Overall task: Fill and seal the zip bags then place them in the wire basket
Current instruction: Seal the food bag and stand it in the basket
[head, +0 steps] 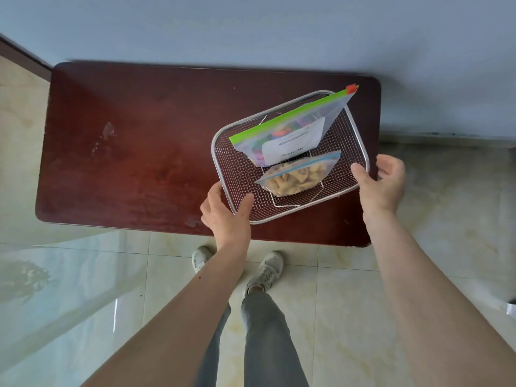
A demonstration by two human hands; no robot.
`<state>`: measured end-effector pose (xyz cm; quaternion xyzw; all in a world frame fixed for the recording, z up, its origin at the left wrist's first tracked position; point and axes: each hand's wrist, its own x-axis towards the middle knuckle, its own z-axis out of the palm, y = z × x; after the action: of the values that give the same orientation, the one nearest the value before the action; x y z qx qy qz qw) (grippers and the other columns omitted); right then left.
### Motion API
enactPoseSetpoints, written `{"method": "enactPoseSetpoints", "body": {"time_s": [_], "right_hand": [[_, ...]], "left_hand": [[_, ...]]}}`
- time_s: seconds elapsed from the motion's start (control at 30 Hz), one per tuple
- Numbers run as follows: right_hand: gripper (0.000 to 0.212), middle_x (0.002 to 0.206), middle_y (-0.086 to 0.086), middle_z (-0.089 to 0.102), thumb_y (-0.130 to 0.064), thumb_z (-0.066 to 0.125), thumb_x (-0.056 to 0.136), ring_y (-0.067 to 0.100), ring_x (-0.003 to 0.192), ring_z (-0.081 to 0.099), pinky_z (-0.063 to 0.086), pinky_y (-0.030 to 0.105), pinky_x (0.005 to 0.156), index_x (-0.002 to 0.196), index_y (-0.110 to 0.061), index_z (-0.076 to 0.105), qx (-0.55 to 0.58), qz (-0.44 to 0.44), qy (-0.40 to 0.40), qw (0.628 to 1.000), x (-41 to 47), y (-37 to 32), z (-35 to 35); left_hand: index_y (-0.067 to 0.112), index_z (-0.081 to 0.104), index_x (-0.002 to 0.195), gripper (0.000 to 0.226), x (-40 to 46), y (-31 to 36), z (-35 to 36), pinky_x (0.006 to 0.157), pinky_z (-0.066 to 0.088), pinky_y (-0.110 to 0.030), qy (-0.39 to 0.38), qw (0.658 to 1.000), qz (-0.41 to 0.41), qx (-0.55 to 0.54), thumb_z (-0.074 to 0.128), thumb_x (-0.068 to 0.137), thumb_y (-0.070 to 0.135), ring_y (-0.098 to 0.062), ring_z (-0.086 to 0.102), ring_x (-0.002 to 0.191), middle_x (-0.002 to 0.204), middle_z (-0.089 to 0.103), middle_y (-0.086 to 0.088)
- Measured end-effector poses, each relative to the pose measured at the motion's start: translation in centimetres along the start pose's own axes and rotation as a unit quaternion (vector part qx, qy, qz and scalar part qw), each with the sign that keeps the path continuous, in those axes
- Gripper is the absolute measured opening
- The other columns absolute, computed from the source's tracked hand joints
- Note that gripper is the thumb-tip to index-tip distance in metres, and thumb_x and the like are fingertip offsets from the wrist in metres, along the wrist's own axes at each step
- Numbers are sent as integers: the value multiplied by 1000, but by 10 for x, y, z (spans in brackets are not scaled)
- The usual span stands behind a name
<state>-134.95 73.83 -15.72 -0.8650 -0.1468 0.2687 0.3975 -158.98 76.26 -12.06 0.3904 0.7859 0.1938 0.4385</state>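
Observation:
A wire basket sits on the right half of a dark red table. Two zip bags stand inside it. The larger bag has a green zip strip with a red slider and holds colourful pieces behind a white label. In front of it, the smaller bag has a blue zip strip and holds pale yellow snack pieces. My left hand grips the basket's near left rim, thumb over the mesh. My right hand grips the near right rim.
The table stands against a pale blue wall. Its near edge lies just below the basket. Glossy beige floor tiles surround it. My legs and white shoes are under the near edge.

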Motion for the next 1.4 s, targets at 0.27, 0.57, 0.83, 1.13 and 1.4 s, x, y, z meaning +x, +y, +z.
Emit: {"method": "enactPoseSetpoints", "body": {"time_s": [0.27, 0.57, 0.83, 1.13, 1.4], "right_hand": [[5, 85, 1, 74, -29, 68, 85, 15, 80, 73, 59, 35, 74, 84, -24, 67, 56, 81, -59, 993, -6, 15, 7], [3, 80, 3, 69, -14, 61, 91, 12, 66, 73, 51, 15, 52, 90, -13, 63, 96, 80, -40, 991, -25, 12, 22], [9, 82, 4, 71, -16, 63, 89, 8, 63, 73, 57, 22, 61, 94, -9, 67, 79, 72, -29, 994, -47, 9, 53], [20, 91, 3, 71, -23, 69, 83, 23, 84, 74, 61, 38, 78, 100, -13, 66, 84, 98, -45, 991, -70, 2, 86], [17, 105, 10, 67, -32, 52, 98, 26, 86, 72, 59, 35, 54, 105, -18, 59, 80, 114, -51, 989, -74, -16, 89]], "left_hand": [[11, 41, 140, 54, 8, -27, 19, 95, 55, -40, -43, 984, -145, -89, 64, 91, 17, -20, 65, 103, 117, 64, -3], [20, 52, 108, 28, 25, -30, 7, 86, 58, -35, -8, 982, -111, -153, 58, 89, 0, -20, 68, 91, 91, 64, 3], [14, 53, 119, 29, 59, -34, -22, 83, 58, -33, -2, 980, -94, -174, 52, 94, -1, -16, 67, 87, 95, 63, 2], [19, 57, 113, 25, 104, -31, -55, 85, 59, -36, -13, 980, -68, -185, 50, 95, 3, -15, 67, 87, 100, 64, -1], [27, 59, 115, 41, 126, -30, -73, 86, 60, -37, -99, 981, -36, -162, 55, 89, -5, -17, 65, 97, 108, 63, -1]]}}
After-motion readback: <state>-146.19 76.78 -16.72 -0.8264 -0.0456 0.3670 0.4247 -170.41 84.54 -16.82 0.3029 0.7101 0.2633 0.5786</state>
